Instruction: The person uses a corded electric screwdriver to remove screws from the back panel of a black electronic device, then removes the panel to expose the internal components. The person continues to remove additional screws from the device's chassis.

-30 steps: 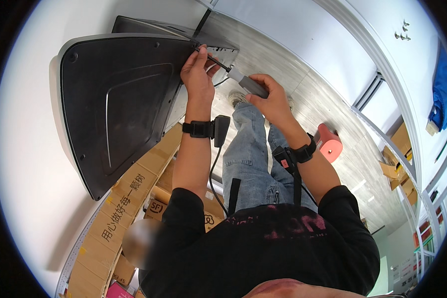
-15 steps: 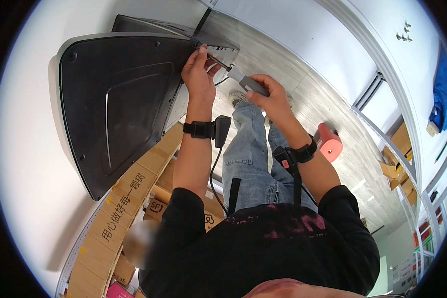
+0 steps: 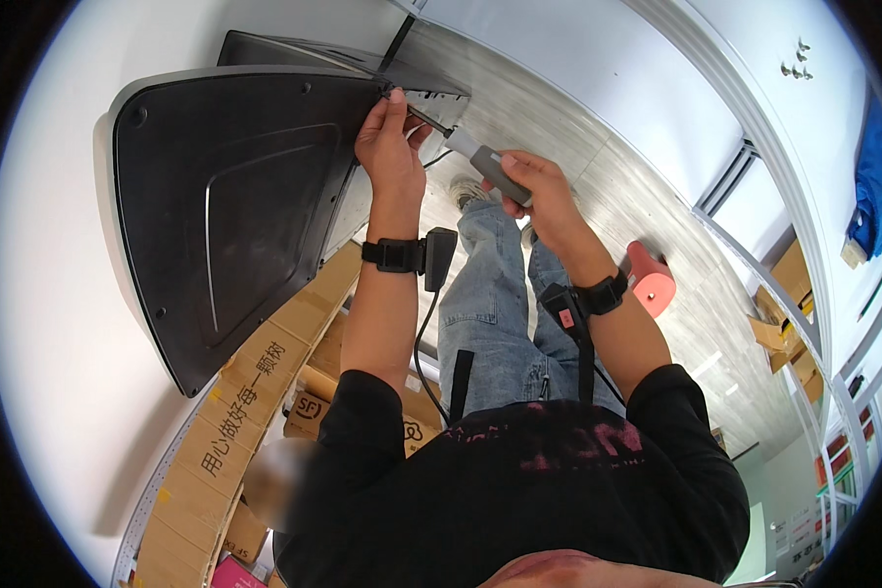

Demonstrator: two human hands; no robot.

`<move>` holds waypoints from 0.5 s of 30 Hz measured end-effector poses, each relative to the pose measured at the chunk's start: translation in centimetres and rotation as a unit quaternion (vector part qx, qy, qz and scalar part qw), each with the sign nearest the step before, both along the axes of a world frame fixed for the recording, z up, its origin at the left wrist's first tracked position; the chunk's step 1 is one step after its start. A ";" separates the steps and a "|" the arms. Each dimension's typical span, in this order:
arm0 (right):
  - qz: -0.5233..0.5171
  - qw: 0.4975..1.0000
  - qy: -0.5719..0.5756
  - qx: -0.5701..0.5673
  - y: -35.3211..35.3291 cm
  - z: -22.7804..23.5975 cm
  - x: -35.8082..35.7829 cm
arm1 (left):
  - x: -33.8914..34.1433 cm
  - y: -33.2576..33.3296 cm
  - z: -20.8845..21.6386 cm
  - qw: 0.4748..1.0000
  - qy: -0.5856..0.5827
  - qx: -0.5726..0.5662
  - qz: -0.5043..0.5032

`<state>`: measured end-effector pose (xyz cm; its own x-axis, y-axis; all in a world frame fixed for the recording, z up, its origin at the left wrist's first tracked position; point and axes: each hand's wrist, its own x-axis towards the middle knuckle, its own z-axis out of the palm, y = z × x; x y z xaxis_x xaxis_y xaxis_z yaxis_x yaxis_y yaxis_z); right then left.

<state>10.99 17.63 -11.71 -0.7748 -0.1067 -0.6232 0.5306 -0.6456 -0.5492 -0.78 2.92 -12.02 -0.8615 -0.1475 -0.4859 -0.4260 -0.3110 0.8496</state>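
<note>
A grey screwdriver (image 3: pixel 501 174) slants up and left, its handle in my right hand (image 3: pixel 542 199), which is wrapped round it. The thin dark shaft runs to the upper right corner of a large black panel (image 3: pixel 181 225). There my left hand (image 3: pixel 392 147) has thumb and forefinger pinched by the shaft's tip, the other fingers curled beneath. What lies between those fingertips is too small to make out. The panel stands tilted at the left, with a raised outline in its middle and several round fastener spots along its edge.
Below the panel lies a long cardboard box (image 3: pixel 191 461), with smaller boxes (image 3: pixel 306 416) beside it. A red stool-like object (image 3: pixel 650 281) stands on the grey floor (image 3: pixel 598 176). Several small screws (image 3: pixel 797 71) rest on a white surface at the upper right, near a blue cloth (image 3: pixel 877 186).
My right hand has turned and changed its hold on the screwdriver handle, the thumb now higher on it. The handle has shifted slightly downward. My left hand stays at the panel's corner.
</note>
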 end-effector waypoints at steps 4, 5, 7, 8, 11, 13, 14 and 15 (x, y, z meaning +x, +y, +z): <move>0.000 0.999 -0.009 -0.031 0.3 -0.1 -0.1 | 0.0 0.3 0.2 1.000 -0.005 -0.004 0.011; -0.004 0.999 -0.011 -0.038 0.3 -0.1 -0.1 | 0.0 0.2 0.2 1.000 -0.006 -0.005 0.011; -0.012 0.999 0.000 0.030 -0.2 -0.3 -0.1 | 0.1 0.1 0.0 1.000 -0.007 -0.006 0.010; -0.017 0.998 0.005 0.064 -0.4 -0.4 -0.2 | 0.0 0.1 0.0 1.000 -0.005 0.000 0.009; -0.038 0.992 0.043 0.110 -0.4 -0.2 -0.2 | 0.0 -0.2 -0.2 1.000 -0.002 0.014 0.005; -0.049 0.985 0.076 0.144 -0.6 -0.2 -0.1 | -0.1 -0.3 -0.2 1.000 -0.002 0.019 0.002; -0.055 0.981 0.093 0.161 -0.7 -0.3 -0.1 | -0.1 -0.3 -0.1 1.000 -0.002 0.027 -0.001; -0.040 0.970 0.104 0.218 -0.7 -0.3 0.0 | -0.1 -0.3 0.0 0.999 -0.001 0.035 -0.003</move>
<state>10.95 16.97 -12.04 -0.8836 0.1967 -0.4250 0.3373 -0.3621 -0.8690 -0.84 2.61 -12.04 -0.8609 -0.1077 -0.4972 -0.4306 -0.3663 0.8249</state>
